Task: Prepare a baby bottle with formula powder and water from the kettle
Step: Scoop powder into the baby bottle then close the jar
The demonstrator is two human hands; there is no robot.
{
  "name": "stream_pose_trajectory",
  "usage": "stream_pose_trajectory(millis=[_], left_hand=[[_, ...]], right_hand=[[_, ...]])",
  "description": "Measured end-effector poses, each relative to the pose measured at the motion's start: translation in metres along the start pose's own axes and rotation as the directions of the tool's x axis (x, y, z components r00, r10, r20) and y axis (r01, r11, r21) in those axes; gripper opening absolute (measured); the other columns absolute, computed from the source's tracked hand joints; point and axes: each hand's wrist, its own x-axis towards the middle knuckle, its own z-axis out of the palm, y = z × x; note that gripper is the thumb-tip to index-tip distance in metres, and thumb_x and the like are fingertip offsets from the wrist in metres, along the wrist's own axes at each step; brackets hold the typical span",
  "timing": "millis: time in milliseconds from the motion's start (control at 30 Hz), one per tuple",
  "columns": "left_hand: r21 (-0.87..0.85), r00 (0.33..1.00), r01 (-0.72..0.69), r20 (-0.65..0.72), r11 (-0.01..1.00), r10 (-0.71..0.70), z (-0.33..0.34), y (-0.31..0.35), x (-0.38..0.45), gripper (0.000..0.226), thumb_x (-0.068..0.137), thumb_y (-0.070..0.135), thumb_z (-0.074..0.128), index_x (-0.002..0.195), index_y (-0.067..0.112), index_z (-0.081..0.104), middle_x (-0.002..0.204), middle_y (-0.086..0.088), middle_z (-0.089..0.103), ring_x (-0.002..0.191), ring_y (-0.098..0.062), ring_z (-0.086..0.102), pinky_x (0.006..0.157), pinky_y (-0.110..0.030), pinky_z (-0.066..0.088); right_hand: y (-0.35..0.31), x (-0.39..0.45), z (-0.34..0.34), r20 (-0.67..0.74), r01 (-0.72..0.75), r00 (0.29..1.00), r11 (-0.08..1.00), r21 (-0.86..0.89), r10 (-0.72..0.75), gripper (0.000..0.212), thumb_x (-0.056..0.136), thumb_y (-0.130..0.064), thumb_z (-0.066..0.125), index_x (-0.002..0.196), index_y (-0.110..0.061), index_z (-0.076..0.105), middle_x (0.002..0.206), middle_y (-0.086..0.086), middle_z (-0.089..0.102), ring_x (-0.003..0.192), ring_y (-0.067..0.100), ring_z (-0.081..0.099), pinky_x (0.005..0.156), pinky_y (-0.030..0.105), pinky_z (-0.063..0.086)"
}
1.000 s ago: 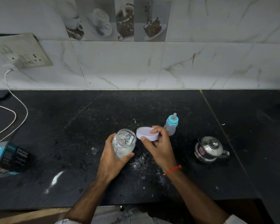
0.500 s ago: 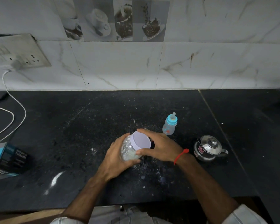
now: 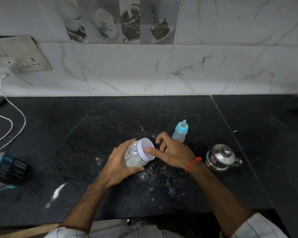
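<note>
The white lid, which a second ago was being held clear of the jar in the right hand, is now sitting on the mouth of the clear formula jar. Half a second ago that hand was cupping it from above; now its thumb and fingers are pinching the lid's rim, looking as if they are turning it. The left hand is wrapping its fingers round the jar's body and holding it tilted above the black desk, with the lid end pointing toward the right hand.

Judging from this, the powder step is closing out: the jar is being sealed rather than scooped from. The baby bottle is standing upright with its blue teat cap on, just behind the right hand, and the steel kettle is sitting lidded to the right, near the wrist. Whether the bottle already contains powder cannot be told. Spilled white powder is lying on the desk.
</note>
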Motion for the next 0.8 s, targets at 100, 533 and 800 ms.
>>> stream_pose_trajectory(millis=[100, 533, 800], left_hand=[[-0.019, 1.0, -0.009, 0.023, 1.0, 0.009, 0.005, 0.003, 0.0, 0.11, 0.059, 0.057, 0.094, 0.152, 0.039, 0.038, 0.146, 0.023, 0.047, 0.132, -0.008, 0.047, 0.108, -0.031, 0.04], [-0.03, 0.99, -0.063, 0.121, 0.998, 0.067, 0.005, 0.01, 0.001, 0.102, 0.057, 0.065, 0.091, 0.143, 0.053, 0.037, 0.139, 0.033, 0.047, 0.129, 0.01, 0.044, 0.111, -0.032, 0.04], [-0.025, 0.996, -0.052, 0.078, 0.998, 0.053, 0.003, 0.012, 0.008, 0.111, 0.058, 0.06, 0.093, 0.152, 0.04, 0.037, 0.144, 0.025, 0.046, 0.132, -0.004, 0.044, 0.107, -0.029, 0.038]], right_hand=[[0.004, 0.003, -0.006, 0.189, 0.096, 0.976, 0.992, 0.076, -0.109, 0.079, 0.083, -0.072, 0.067, 0.148, -0.045, 0.031, 0.116, -0.015, 0.063, 0.095, 0.008, 0.062, 0.09, 0.032, 0.05], [0.004, 0.006, -0.011, 0.247, 0.214, 0.953, 0.966, -0.147, -0.173, 0.07, 0.081, -0.074, 0.067, 0.135, -0.032, 0.051, 0.115, -0.008, 0.066, 0.09, 0.005, 0.062, 0.081, 0.027, 0.054], [-0.007, 0.0, -0.005, -0.108, -0.109, 0.99, 0.971, -0.213, 0.088, 0.089, 0.088, -0.085, 0.01, 0.094, -0.018, 0.069, 0.088, 0.002, 0.068, 0.091, 0.025, 0.067, 0.081, 0.036, 0.046]])
